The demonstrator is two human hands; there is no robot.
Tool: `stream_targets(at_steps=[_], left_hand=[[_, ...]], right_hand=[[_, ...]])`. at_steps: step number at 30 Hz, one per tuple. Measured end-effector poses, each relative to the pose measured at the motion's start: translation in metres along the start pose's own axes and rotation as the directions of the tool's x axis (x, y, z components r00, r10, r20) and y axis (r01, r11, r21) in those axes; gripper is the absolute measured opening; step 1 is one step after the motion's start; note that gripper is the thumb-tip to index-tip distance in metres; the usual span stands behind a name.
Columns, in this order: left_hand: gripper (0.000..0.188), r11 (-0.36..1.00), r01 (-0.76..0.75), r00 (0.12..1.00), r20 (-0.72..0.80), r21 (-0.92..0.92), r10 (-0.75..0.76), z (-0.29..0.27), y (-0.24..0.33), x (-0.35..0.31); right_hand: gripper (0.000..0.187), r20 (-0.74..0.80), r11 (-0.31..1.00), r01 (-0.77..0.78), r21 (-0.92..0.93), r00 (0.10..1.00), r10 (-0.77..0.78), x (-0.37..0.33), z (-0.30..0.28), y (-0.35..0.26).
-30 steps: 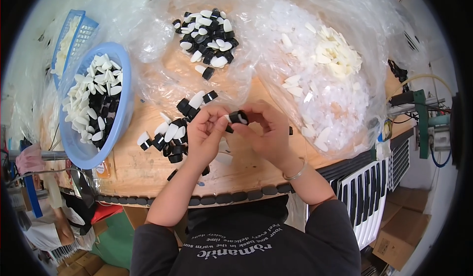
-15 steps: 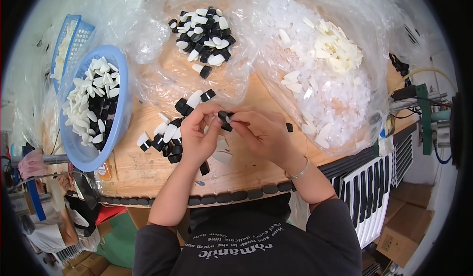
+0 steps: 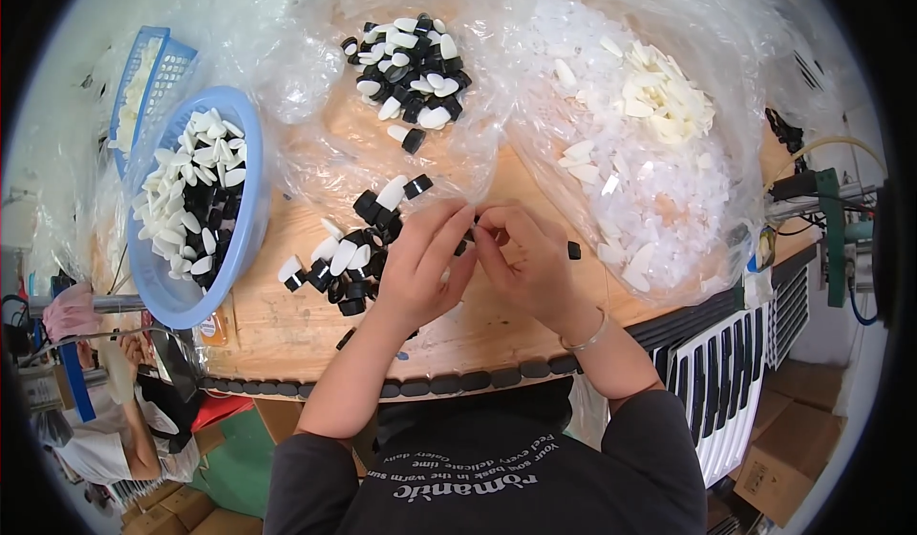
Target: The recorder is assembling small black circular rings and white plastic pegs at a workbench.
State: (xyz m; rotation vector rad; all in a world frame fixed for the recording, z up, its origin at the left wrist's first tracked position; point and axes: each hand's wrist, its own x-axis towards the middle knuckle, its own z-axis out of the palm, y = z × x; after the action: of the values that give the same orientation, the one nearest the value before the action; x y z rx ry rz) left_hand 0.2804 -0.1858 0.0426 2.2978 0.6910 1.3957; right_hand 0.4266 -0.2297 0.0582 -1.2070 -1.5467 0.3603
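My left hand [image 3: 427,266] and my right hand [image 3: 527,260] meet above the wooden table, fingertips pinched together. Between them is a small black cap, mostly hidden by my fingers; only dark slivers of it show. Beside my left hand lies a loose group of black caps [image 3: 352,306], several with flat white oval tabs [image 3: 344,257] sticking out. One black cap [image 3: 574,250] lies alone to the right of my right hand. Farther back sits a larger heap of black caps with white tabs [image 3: 413,72].
A blue basin [image 3: 250,220] of capped white pieces stands at the left, a blue basket [image 3: 164,84] behind it. Clear plastic sheeting [image 3: 287,67] covers the back. On the right it holds translucent flakes [image 3: 659,210] and cream ones [image 3: 664,105]. Dark padding [image 3: 475,380] lines the front edge.
My hands have come closer together, and the black cap between them is now mostly covered by my fingers. The whole view has shifted slightly.
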Motion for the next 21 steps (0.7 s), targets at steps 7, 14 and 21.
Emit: stream_targets(at_steps=[7,14,21], left_hand=[[0.065,0.966,-0.232,0.973,0.035,0.115,0.230,-0.005,-0.019,-0.002],[0.062,0.999,0.032,0.988,0.150,-0.028,-0.027,-0.007,-0.007,-0.002],[0.053,0.991,-0.099,0.990,0.105,0.087,0.090,-0.008,-0.012,0.001]], right_hand=[[0.015,0.058,0.986,0.139,-0.095,0.989,-0.134,0.002,0.003,-0.006],[0.013,0.035,0.987,0.007,-0.163,0.999,-0.002,0.003,-0.006,0.001],[0.014,0.067,0.962,0.152,-0.226,0.988,-0.140,0.004,-0.003,0.000]])
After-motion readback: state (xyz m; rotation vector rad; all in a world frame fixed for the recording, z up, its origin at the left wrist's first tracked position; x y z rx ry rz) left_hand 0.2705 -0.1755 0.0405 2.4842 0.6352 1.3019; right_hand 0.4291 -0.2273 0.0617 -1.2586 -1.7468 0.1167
